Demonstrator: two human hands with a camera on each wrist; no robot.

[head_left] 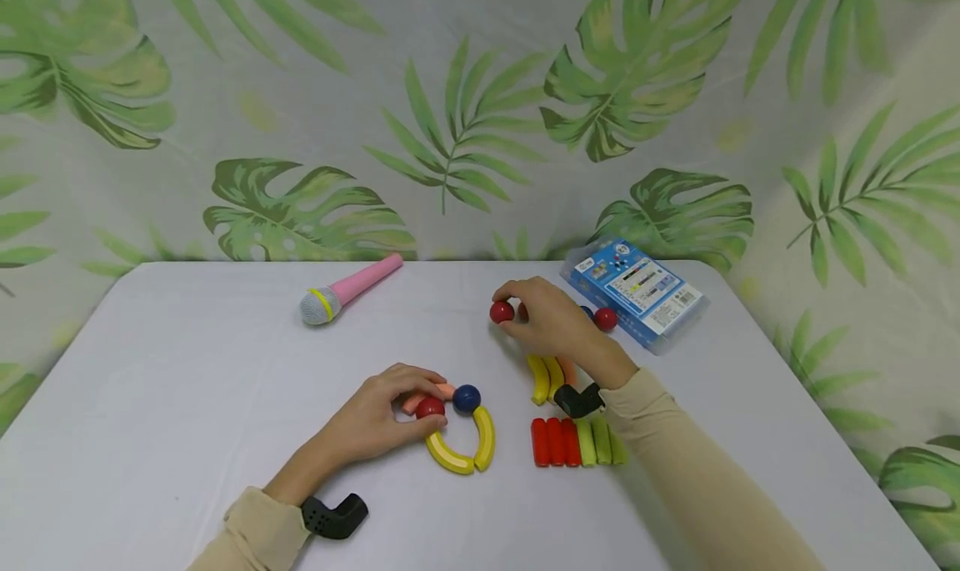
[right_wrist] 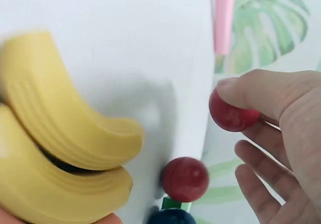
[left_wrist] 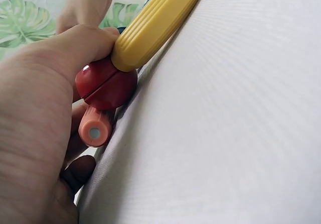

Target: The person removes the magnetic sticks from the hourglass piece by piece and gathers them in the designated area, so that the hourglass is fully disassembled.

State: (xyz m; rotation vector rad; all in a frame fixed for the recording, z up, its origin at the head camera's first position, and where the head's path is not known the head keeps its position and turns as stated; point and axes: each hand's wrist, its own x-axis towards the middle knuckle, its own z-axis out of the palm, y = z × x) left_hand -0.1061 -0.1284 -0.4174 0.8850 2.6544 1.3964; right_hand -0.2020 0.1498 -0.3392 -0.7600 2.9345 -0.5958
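My left hand (head_left: 378, 413) grips a red ball (head_left: 430, 408) on the table, thumb and fingers around its sides. The ball sits in a small ring with two yellow curved pieces (head_left: 485, 438), a blue ball (head_left: 467, 398) and salmon curved pieces partly behind my fingers. In the left wrist view, a yellow piece's end meets the red ball, and a salmon piece (left_wrist: 95, 128) shows a pale disc at its tip. My right hand (head_left: 551, 317) pinches another red ball (right_wrist: 230, 111) between thumb and fingertips, above the table's far part.
Below my right hand lie more yellow curved pieces (head_left: 540, 379), with red rods (head_left: 557, 443) and green rods (head_left: 602, 441) nearer me. Another red ball (head_left: 605, 319) rests beside the blue box (head_left: 637, 288). A pink toy microphone (head_left: 352, 288) lies at the back left.
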